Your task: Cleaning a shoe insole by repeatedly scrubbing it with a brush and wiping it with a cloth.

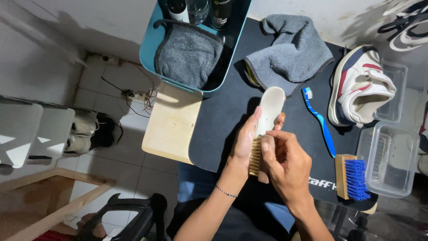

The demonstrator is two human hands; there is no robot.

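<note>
Insole [270, 107] is held in left hand [244, 143], wooden brush [256, 156] gripped by right-hand fingers [266, 154]; scrubbing judged underway.

Bare forearms; a thin silver bracelet [226, 192] circles the left wrist.

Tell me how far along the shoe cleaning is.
Done: the insole is out of the white sneaker. In hand: left hand holds it while the right hand works a wooden brush against it. Left: the sneaker, lying beside the blue toothbrush.
</note>
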